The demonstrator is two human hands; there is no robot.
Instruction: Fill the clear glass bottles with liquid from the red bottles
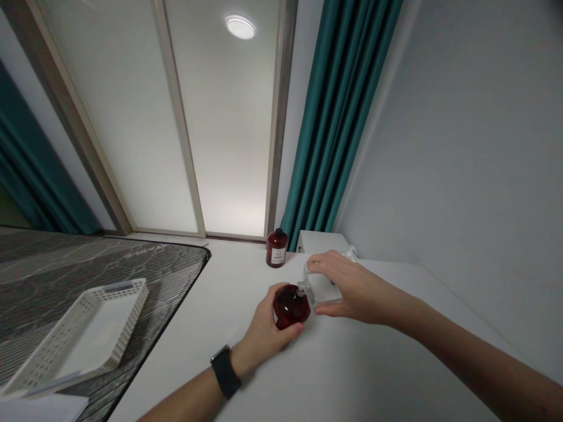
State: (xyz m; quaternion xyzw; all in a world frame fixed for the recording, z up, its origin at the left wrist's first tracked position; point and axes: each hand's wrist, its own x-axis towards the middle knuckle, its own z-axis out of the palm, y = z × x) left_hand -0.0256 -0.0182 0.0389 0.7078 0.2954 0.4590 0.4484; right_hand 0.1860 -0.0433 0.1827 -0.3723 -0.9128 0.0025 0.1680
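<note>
My left hand (268, 322) is wrapped round a dark red-brown bottle (292, 306), its shoulder and neck side facing me. In my right hand (343, 287) is a clear bottle (323, 288) with a pale label, tipped on its side. The clear bottle's neck meets the mouth of the brown bottle; whether liquid runs between them is too small to tell. Just beyond my hands a second brown bottle (277, 249) with a black cap and white label stands upright on the white table (237, 275).
At the left, a white perforated basket (118, 346) rests on a grey patterned mat (176, 264). Behind the table are a white box-like piece (323, 241), a teal curtain (334, 117) and frosted sliding doors (229, 146). A grey wall (475, 146) borders the right.
</note>
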